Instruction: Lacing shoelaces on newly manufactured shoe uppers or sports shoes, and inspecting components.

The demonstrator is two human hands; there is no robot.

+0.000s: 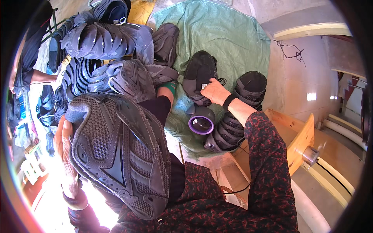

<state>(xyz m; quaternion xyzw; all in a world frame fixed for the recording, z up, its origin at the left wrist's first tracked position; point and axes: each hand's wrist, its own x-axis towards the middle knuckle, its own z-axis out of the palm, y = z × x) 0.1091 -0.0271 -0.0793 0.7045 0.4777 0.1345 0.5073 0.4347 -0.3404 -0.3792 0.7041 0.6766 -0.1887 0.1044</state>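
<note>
A grey shoe upper [116, 151] with mesh panels and dark overlays is raised close in front of me. My left hand [64, 153] is closed on its left edge, with part of the fingers hidden behind it. My right hand [215, 92] reaches forward to a black and grey shoe upper [198, 73] on the green cloth [217, 27]. Its fingers are closed at the upper's opening, beside a small white label [204, 86]. Just below this hand stands a dark cup with a purple rim [201, 123]. Nested dark shoe uppers [229, 132] curve along its right side.
Rows of nested grey shoe uppers [105, 40] fill the far left. Another person's hand [62, 70] reaches in at the left edge of these rows. A wooden box [301, 143] with a metal cylinder [311, 156] stands at the right. A black wire [291, 50] lies beyond the cloth.
</note>
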